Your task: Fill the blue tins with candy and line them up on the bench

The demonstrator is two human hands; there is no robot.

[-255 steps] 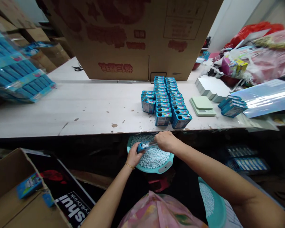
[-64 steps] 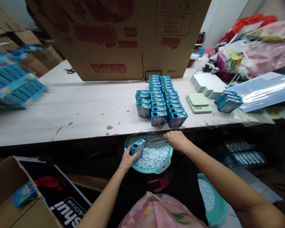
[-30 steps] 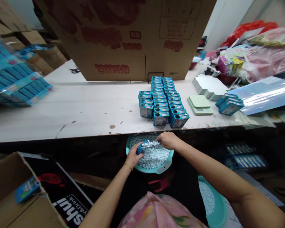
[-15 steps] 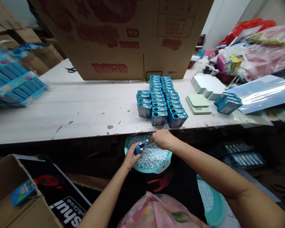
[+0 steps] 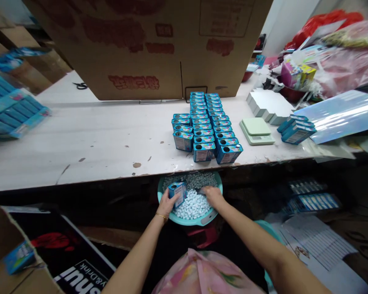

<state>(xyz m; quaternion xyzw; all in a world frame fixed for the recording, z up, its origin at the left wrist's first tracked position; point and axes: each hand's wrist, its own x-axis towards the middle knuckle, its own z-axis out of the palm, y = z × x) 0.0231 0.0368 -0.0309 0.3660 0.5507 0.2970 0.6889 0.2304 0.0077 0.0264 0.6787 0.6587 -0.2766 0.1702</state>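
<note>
Over teal plastic basin (image 5: 188, 221): left hand (image 5: 166, 206) and right hand (image 5: 214, 197) are being held apart
Left hand: blue tin (image 5: 177, 194) is being clamped
Right hand: pale blue candies (image 5: 194, 205) are being pressed into, closure untellable

Right hand (image 5: 213, 197): fingertips buried among pale blue pellets (image 5: 194, 205) in teal basin (image 5: 209, 220). Left hand (image 5: 167, 206): tin (image 5: 178, 194) partly covered. Standing tins (image 5: 204, 152): label print too small to read. Large carton (image 5: 141, 49): cut off by top edge.

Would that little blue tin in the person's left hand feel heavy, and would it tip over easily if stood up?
The blue tin looks stiff, probably thin metal, as its corners stay square in the left hand. It's probably light, since one hand holds it easily. Stood up, it might tip fairly easily: the similar tins on the table look tall on small bases.
</note>
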